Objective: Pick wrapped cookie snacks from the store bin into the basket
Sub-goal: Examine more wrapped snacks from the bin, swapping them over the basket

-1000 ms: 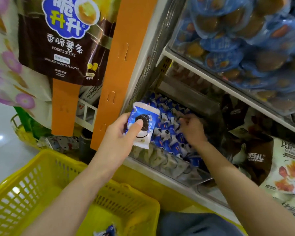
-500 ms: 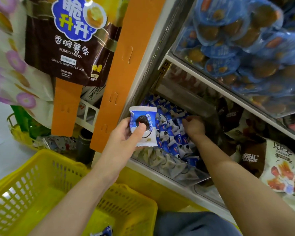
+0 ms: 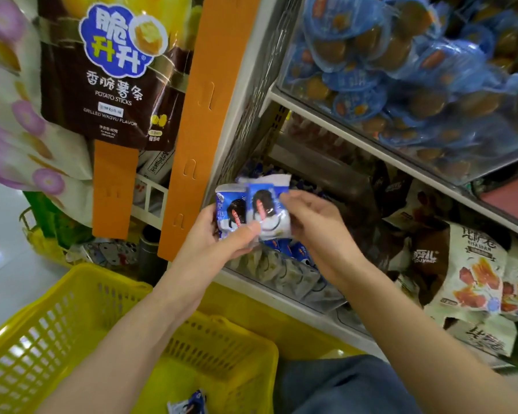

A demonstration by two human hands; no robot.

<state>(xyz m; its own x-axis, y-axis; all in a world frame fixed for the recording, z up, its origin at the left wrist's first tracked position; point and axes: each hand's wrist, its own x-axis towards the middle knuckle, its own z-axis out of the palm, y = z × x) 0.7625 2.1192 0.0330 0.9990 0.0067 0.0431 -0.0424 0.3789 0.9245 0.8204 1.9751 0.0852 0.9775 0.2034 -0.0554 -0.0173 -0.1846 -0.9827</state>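
Note:
Two blue-and-white wrapped cookie snacks are held side by side in front of the store bin [image 3: 284, 273]. My left hand [image 3: 222, 240] grips the left packet [image 3: 231, 213], its thumb also pressing the bottom of the right one. My right hand [image 3: 314, 222] pinches the right packet [image 3: 268, 209] by its right edge. More blue cookie packets [image 3: 293, 252] lie in the clear-fronted bin below my hands. The yellow basket [image 3: 126, 330] sits at the lower left, with one cookie packet [image 3: 189, 406] on its bottom.
An orange shelf post [image 3: 204, 109] rises left of the bin. Potato-stick bags [image 3: 114, 70] hang at upper left. A bin of blue wrapped snacks [image 3: 401, 64] fills the shelf above. Dried-snack bags [image 3: 476, 273] crowd the right. Blue trousers [image 3: 341, 383] show at the bottom.
My right hand came out of the bin with a second cookie packet and brought it beside the one in my left hand. The left hand stayed about where it was.

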